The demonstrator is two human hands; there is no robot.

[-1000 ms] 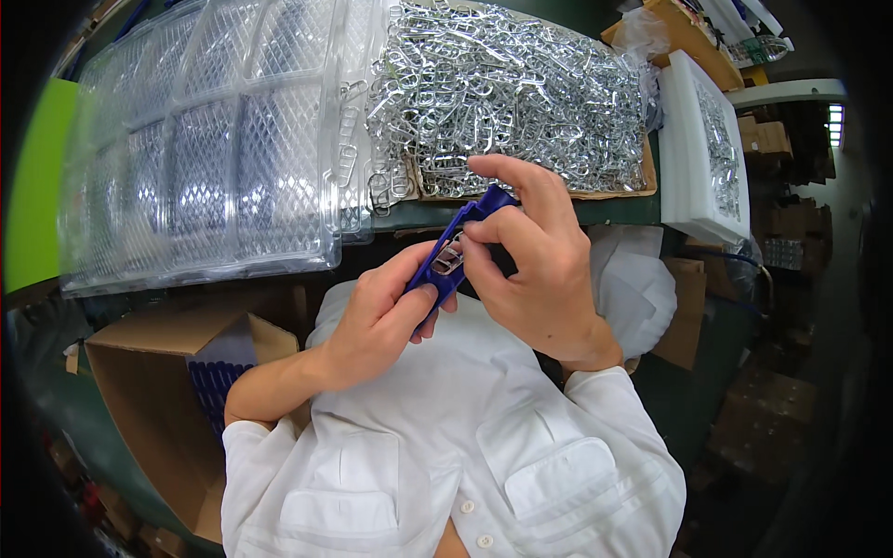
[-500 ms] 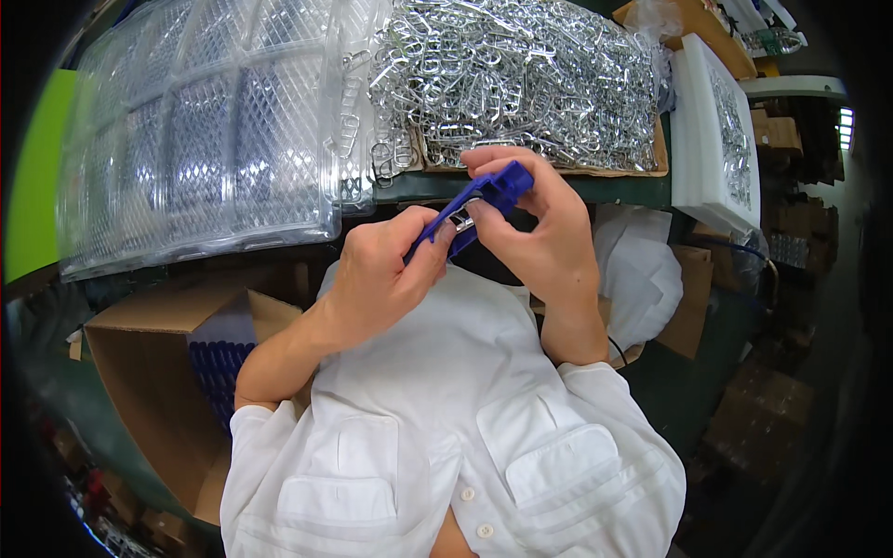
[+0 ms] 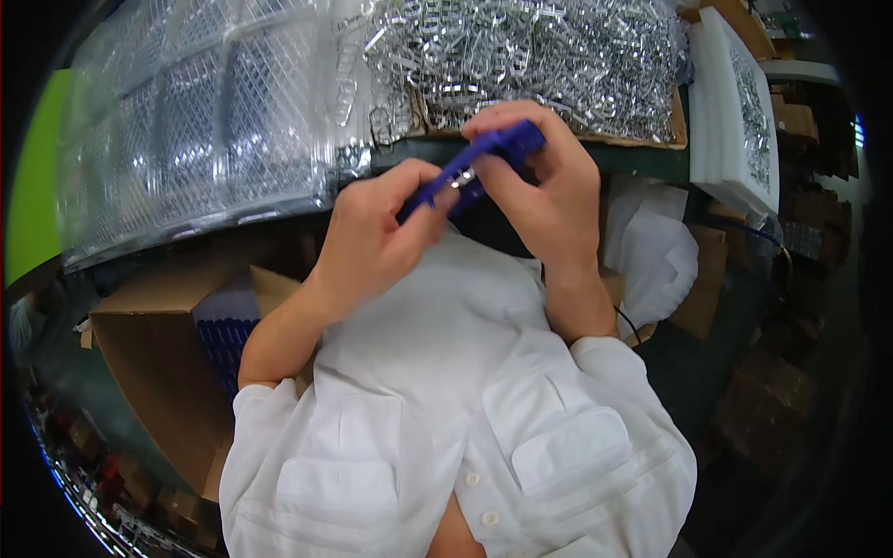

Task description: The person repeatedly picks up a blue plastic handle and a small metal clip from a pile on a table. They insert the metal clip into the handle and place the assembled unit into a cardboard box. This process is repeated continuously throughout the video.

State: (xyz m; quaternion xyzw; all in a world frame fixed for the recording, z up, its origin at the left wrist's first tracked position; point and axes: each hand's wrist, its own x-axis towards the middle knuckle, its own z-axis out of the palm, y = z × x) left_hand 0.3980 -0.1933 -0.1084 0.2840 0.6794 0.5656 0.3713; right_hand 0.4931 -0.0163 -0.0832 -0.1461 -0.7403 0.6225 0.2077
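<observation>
Between my two hands is a long blue plastic piece (image 3: 514, 141), tilted up toward the right and a little blurred. My left hand (image 3: 374, 223) pinches its lower end. The upper end is gripped by my right hand (image 3: 558, 186), with the fingers behind and the thumb pressed near its middle. A small shiny metal clip (image 3: 460, 178) shows in the piece's middle, next to both thumbs. How the clip is seated cannot be made out. Beyond my hands lies a big heap of loose silver wire clips (image 3: 530, 60) on a cardboard sheet.
Clear plastic trays (image 3: 195, 121) are stacked at the far left. An open cardboard box (image 3: 153, 372) at the left holds blue plastic pieces (image 3: 226, 344). White foam slabs (image 3: 716, 112) with more metal parts stand at the far right. A white plastic bag (image 3: 662, 256) sits right of my forearm.
Both hands and the blue piece have shifted slightly up in the picture, with the grip kept. The view has tilted a little, so the surroundings sit differently.
</observation>
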